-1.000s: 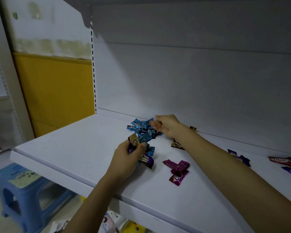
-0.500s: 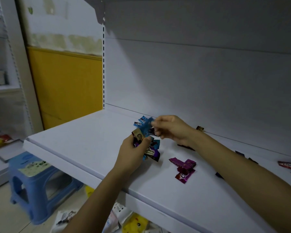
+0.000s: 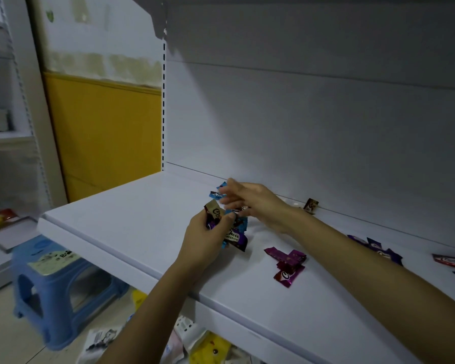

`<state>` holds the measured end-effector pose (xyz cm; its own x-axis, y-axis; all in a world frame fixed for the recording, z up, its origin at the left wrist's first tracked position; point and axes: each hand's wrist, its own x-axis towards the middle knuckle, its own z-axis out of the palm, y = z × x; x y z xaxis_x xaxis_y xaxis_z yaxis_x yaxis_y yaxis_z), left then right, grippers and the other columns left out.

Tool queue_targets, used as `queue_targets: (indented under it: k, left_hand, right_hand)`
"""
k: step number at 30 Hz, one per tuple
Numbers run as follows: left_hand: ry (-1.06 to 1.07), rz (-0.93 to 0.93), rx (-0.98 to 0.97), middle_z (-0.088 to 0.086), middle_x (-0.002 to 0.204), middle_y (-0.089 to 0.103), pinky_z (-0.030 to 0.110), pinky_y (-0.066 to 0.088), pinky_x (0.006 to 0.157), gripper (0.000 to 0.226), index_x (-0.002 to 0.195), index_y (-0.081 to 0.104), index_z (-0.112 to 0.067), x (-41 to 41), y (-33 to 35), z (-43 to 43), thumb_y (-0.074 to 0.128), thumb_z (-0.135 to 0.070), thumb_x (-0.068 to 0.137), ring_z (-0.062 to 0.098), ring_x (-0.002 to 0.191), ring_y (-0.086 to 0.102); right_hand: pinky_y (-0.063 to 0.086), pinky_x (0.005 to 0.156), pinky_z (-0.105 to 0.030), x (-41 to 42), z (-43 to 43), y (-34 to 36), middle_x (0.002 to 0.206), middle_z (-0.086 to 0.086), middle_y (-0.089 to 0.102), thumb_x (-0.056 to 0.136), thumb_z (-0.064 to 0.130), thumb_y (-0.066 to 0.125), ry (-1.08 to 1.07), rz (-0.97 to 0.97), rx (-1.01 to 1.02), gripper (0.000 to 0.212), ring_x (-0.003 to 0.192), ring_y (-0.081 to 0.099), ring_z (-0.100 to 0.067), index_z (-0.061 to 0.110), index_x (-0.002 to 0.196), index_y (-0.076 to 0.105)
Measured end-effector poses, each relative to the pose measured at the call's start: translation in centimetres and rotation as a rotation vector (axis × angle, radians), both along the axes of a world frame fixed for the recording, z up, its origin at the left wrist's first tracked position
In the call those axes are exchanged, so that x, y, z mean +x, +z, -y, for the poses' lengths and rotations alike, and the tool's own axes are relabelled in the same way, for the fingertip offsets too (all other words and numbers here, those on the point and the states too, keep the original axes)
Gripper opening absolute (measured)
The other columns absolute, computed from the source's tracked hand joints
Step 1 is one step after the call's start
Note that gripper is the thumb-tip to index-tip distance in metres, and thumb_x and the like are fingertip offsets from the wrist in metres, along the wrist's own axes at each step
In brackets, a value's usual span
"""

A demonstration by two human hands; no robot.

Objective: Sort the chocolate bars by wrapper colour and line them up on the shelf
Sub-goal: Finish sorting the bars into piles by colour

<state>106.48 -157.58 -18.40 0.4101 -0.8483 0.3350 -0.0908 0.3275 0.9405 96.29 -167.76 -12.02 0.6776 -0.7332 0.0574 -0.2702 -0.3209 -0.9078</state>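
While the left hand (image 3: 205, 239) clutches gold, purple, blue chocolate bars (image 3: 235, 236), the right hand (image 3: 258, 203) blurs, grip unclear.

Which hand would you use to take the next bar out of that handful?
The right hand, probably. It is just beyond the handful, beside the blue bars at the back, though blur hides its fingers. The left hand is busy gripping the handful.
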Motion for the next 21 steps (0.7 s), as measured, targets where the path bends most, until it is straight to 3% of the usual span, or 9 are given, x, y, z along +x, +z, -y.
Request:
queue_targets:
  k: [2, 5, 10, 14, 17, 21]
  left_hand:
    - [-0.010, 0.057, 0.007, -0.007, 0.096, 0.070, 0.018, 0.054, 0.070, 0.008, 0.097, 0.060, -0.030, -0.2, 0.0, -0.1, 0.060, -0.023, 0.093, 0.007, 0.085, 0.069]
    - [-0.027, 0.115, -0.008, -0.011, 0.092, 0.069, 0.015, 0.054, 0.068, 0.010, 0.096, 0.060, -0.031, -0.5, -0.1, -0.6, 0.063, -0.024, 0.090, 0.003, 0.083, 0.068]
    - [0.016, 0.089, 0.006, -0.001, 0.088, 0.070, 0.024, 0.056, 0.064, 0.006, 0.088, 0.061, -0.020, -0.2, -0.2, -0.8, 0.064, -0.025, 0.089, 0.016, 0.080, 0.069]
    - [0.013, 0.098, 0.039, 0.000, 0.093, 0.067, 0.020, 0.054, 0.061, 0.006, 0.087, 0.059, -0.023, -0.2, -0.3, -0.7, 0.063, -0.025, 0.089, 0.015, 0.084, 0.068]
    - [0.013, 0.117, 0.051, 0.000, 0.092, 0.067, 0.019, 0.053, 0.059, 0.006, 0.088, 0.060, -0.021, -0.2, -0.3, -0.4, 0.064, -0.026, 0.089, 0.013, 0.082, 0.067]
    - [-0.001, 0.126, 0.087, 0.001, 0.092, 0.068, 0.020, 0.052, 0.058, 0.007, 0.087, 0.060, -0.020, -0.5, -0.4, -0.1, 0.064, -0.026, 0.089, 0.016, 0.084, 0.067]
  right_hand:
    - [0.052, 0.076, -0.017, -0.3, -1.5, 0.5, 0.099, 0.009, 0.072, 0.079, 0.048, 0.066, 0.146, -0.023, -0.045, 0.032, 0.092, 0.066, -0.003, 0.026, 0.102, 0.072]
    - [0.051, 0.071, -0.014, -0.3, -2.2, 0.5, 0.079, 0.009, 0.072, 0.084, 0.018, 0.070, 0.160, 0.045, -0.070, 0.004, 0.077, 0.066, -0.001, 0.020, 0.086, 0.072]
    - [0.049, 0.058, -0.021, -1.8, -0.1, 0.6, 0.077, 0.004, 0.067, 0.086, 0.015, 0.066, -0.250, 0.276, 0.047, 0.004, 0.069, 0.063, -0.009, 0.018, 0.085, 0.068]
    - [0.046, 0.047, -0.015, -5.9, 3.5, 0.0, 0.077, 0.002, 0.066, 0.081, 0.011, 0.072, -0.541, 0.237, -0.047, 0.004, 0.058, 0.062, -0.006, 0.013, 0.084, 0.070]
    - [0.055, 0.065, -0.024, -9.8, 6.5, -0.9, 0.084, -0.003, 0.068, 0.078, 0.014, 0.077, -0.747, 0.160, -0.107, 0.009, 0.071, 0.064, -0.015, 0.016, 0.080, 0.068]
    - [0.057, 0.081, -0.037, -12.9, 8.8, -2.7, 0.092, -0.010, 0.069, 0.082, 0.009, 0.071, -0.747, 0.014, -0.147, 0.012, 0.079, 0.064, -0.022, 0.007, 0.094, 0.072]
